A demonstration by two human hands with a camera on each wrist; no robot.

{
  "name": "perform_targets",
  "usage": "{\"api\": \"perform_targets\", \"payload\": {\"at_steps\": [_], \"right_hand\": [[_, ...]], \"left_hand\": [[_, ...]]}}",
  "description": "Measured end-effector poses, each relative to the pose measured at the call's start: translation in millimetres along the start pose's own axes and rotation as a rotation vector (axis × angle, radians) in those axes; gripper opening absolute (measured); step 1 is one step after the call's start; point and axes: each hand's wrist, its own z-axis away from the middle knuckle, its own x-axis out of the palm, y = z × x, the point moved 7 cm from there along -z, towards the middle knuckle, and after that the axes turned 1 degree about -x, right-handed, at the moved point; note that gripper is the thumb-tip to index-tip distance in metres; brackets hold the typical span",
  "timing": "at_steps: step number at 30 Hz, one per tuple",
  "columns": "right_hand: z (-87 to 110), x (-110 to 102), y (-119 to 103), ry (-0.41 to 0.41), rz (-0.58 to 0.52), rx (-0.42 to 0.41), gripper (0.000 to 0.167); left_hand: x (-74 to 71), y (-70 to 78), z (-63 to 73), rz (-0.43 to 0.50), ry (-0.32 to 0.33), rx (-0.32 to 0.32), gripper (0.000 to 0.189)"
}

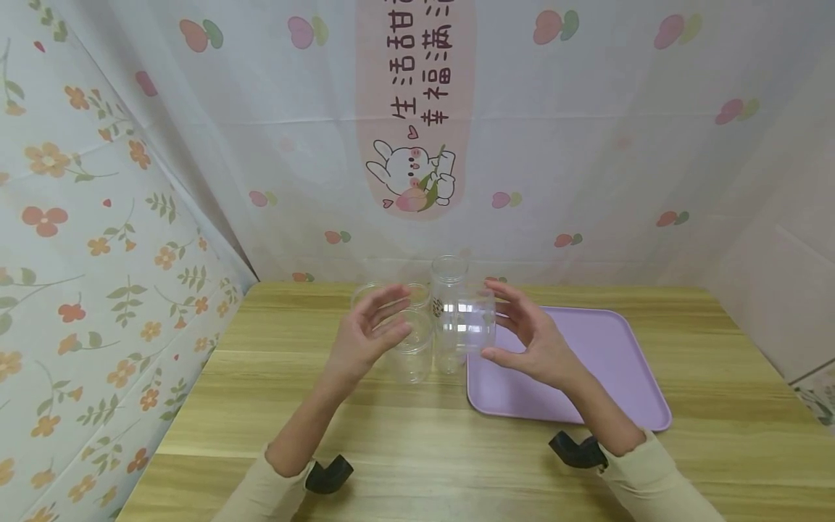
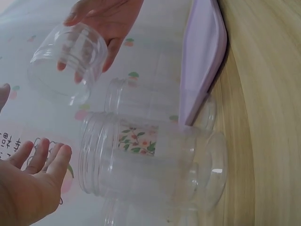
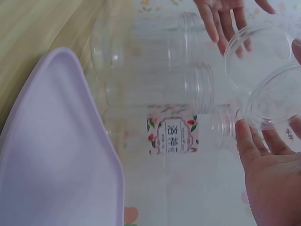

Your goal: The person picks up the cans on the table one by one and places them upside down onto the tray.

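Note:
My right hand (image 1: 531, 337) grips a clear plastic jar (image 1: 479, 322) by one end, thumb on one side and fingers on the other. The jar lies on its side in the air, with its round rim (image 3: 256, 54) turned toward the left hand. My left hand (image 1: 365, 333) holds nothing; its fingers are spread and loosely bent, apart from that jar. Between and below the hands stand several clear jars, among them a wide jar (image 1: 413, 362) in front and a tall one (image 1: 450, 272) behind. A flowered label (image 3: 174, 129) shows on one jar in the right wrist view.
A lilac tray (image 1: 616, 362) lies on the wooden table (image 1: 417, 449) at the right, under the right hand and forearm. Behind the table hangs a printed curtain (image 1: 587, 145); a flowered cloth (image 1: 78, 239) hangs at the left.

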Motion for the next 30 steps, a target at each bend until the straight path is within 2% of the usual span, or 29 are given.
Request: {"api": "perform_targets", "payload": {"at_steps": [6,8,11,17,20,30], "right_hand": [[4.7,-7.5,0.6,-0.007,0.014,0.0,0.092],[6.4,-9.6,0.7,-0.007,0.022,-0.005,0.092],[9.2,-13.0,1.4,0.001,0.036,0.001,0.093],[14.9,-19.2,3.7,0.014,0.082,0.047,0.093],[16.8,-22.4,3.1,0.016,0.105,0.049,0.094],[20.3,-33.0,-2.3,0.02,0.136,0.047,0.094]], "left_hand": [[-7.2,0.7,-0.2,-0.063,0.007,0.008,0.06],[-8.6,1.0,-1.1,-0.121,0.0,0.017,0.06],[-9.9,-0.1,-2.8,-0.257,-0.013,0.016,0.061],[-6.1,-3.0,-4.8,-0.643,-0.054,0.02,0.069],[-1.9,-5.2,-5.0,-0.788,-0.078,0.03,0.076],[8.9,-15.4,-6.7,-1.014,-0.116,0.004,0.082]]}}
